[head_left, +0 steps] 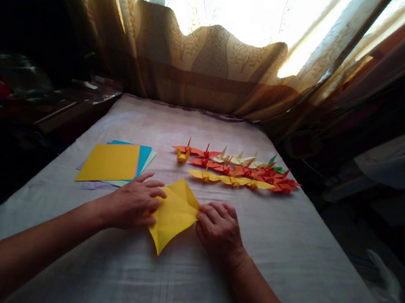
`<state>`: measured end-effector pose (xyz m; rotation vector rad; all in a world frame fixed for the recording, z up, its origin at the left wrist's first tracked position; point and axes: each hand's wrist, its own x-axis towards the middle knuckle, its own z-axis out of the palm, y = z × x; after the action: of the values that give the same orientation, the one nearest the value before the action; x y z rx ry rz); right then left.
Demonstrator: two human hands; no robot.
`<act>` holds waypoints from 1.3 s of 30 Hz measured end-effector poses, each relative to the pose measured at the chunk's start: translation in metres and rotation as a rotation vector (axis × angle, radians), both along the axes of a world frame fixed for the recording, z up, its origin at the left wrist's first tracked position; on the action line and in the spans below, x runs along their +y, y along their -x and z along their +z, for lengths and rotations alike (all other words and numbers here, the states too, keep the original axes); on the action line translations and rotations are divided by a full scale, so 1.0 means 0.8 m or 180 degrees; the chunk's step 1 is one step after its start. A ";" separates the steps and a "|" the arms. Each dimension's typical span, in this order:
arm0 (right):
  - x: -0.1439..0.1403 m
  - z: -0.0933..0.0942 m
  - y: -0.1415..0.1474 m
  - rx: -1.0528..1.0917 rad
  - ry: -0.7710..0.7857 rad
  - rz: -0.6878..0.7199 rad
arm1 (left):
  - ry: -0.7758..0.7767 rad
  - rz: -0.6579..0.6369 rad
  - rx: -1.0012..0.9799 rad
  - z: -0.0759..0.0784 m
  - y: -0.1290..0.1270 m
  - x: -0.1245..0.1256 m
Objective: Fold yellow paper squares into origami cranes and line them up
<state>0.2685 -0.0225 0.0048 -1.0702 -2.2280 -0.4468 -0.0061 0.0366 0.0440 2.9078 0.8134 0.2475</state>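
A yellow sheet of origami paper (177,212) with creases lies diamond-wise on the white cloth, one corner toward me. Its far part shows a folded, shaded layer. My left hand (135,203) grips the left side of the sheet, fingertips over its edge and index finger lifted a little. At the right corner, my right hand (219,229) pinches the paper between thumb and curled fingers. The left corner is hidden under my left fingers.
Beyond my hands stand rows of folded paper cranes: yellow (234,181), red (248,171), cream (240,159) and a green one (272,164). Left lies a stack of coloured paper (109,163). The cloth-covered surface (134,280) reaches toward a curtained window (214,55).
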 end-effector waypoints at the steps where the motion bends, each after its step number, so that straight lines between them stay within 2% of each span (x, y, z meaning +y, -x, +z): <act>1: -0.007 0.004 -0.002 0.0012 0.0057 -0.0098 | -0.0066 -0.0004 0.0033 0.000 0.001 -0.003; 3: -0.019 0.008 -0.005 -0.0008 0.0134 -0.0137 | -0.0200 0.0002 0.0028 -0.006 0.004 -0.009; 7: -0.037 0.005 0.004 -0.0029 0.0106 0.0165 | -0.0341 0.0076 -0.0191 -0.026 0.004 -0.026; 11: -0.046 -0.003 0.018 -0.0026 0.0173 0.0317 | 0.0039 0.0161 -0.0387 -0.035 0.004 -0.050; 15: -0.049 -0.006 0.022 -0.0109 0.0540 0.0373 | 0.0431 0.0359 -0.0252 -0.041 0.018 -0.061; 20: -0.047 -0.007 0.006 -0.0109 0.1002 0.0716 | 0.0805 0.0505 -0.0362 -0.056 0.033 -0.061; 24: -0.041 -0.005 -0.008 0.0217 0.1446 0.0861 | 0.0997 0.0570 -0.0482 -0.060 0.033 -0.064; 27: -0.034 -0.003 -0.007 0.0602 0.1791 0.0666 | 0.1127 0.0579 -0.0508 -0.057 0.032 -0.065; 30: -0.026 -0.005 0.006 0.0848 0.2003 0.0054 | 0.1212 0.0598 -0.0502 -0.052 0.032 -0.067; 32: -0.023 -0.008 0.015 0.0874 0.1926 -0.0352 | 0.1232 0.0611 -0.0511 -0.050 0.032 -0.068; 34: -0.021 -0.011 0.023 0.0812 0.1728 -0.0574 | 0.1229 0.0607 -0.0535 -0.049 0.033 -0.069; 39: -0.018 -0.014 0.027 0.0604 0.1567 -0.0715 | 0.1210 0.0718 -0.0635 -0.050 0.031 -0.071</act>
<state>0.2466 -0.0366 -0.0067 -1.5531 -2.1034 0.1250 -0.0310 -0.0205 0.0039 2.3982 1.0256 0.3527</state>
